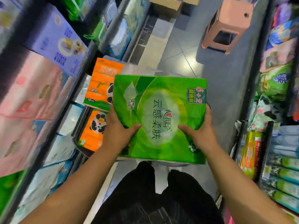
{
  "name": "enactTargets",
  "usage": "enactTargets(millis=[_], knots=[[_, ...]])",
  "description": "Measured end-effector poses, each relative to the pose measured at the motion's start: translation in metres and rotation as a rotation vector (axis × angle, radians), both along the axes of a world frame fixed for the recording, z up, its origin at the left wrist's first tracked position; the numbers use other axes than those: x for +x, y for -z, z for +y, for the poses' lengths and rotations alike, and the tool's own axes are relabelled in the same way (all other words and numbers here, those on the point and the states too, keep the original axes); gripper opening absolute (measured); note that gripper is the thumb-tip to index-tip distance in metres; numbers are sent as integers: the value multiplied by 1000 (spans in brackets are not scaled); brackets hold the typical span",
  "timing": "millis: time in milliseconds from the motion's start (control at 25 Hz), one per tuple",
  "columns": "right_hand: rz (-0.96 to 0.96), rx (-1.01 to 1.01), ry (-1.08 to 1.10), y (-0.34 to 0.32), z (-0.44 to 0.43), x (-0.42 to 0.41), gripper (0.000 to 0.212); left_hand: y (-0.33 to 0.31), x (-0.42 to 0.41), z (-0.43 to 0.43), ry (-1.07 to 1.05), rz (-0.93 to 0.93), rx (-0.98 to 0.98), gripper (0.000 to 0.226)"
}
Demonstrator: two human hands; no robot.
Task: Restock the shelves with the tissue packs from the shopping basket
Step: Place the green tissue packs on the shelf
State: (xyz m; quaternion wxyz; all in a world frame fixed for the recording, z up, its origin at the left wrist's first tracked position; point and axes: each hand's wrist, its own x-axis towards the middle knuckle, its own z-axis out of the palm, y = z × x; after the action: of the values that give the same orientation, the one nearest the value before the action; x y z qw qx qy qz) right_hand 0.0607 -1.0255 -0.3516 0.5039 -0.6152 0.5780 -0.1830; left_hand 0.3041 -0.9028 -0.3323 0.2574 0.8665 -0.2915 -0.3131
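Both hands hold one green pack point(159, 117) flat at the centre of the view, above the person's legs. The left hand point(119, 131) grips its near-left edge and the right hand point(199, 131) its near-right edge, each with the thumb on top and the fingers curled out of sight under or behind the pack. This pack is in transit, not yet on any shelf.

At 9 o'clock from the pack, low on the floor, sits the dark basket point(80, 147). Two orange packs point(103, 88) with panda prints lie in or on it, one stacked beyond the other; exactly how they rest is hard to tell. So at least these two are left, plus the one in hand. How many have already been shelved cannot be judged.

The left shelves point(53, 88) run from 7 to 11 o'clock, packed with pink, purple and pale blue packs. The right shelves point(275, 126) at 3 o'clock look full as well. A free slot is not visible, which may slow placing. A pink stool point(226, 26) stands in the aisle at 1 o'clock and cardboard boxes point(166, 4) at 12, narrowing the way forward.
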Motion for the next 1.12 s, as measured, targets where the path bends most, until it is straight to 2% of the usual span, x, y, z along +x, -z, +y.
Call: enactTargets(millis=[280, 600, 720, 1120], knots=[[-19, -90, -329, -77, 24, 3, 123, -77, -42, 89, -234, -55, -62, 118], [-123, -221, -744, -141, 73, 33, 123, -145, -96, 200, -604, -186, -117, 115], [-181, -249, -845, -166, 115, 59, 125, -172, -104, 252, -747, -247, -130, 116], [-342, -222, -1122, -250, 284, 152, 108, -237, -93, 433, -1089, -434, -181, 122]])
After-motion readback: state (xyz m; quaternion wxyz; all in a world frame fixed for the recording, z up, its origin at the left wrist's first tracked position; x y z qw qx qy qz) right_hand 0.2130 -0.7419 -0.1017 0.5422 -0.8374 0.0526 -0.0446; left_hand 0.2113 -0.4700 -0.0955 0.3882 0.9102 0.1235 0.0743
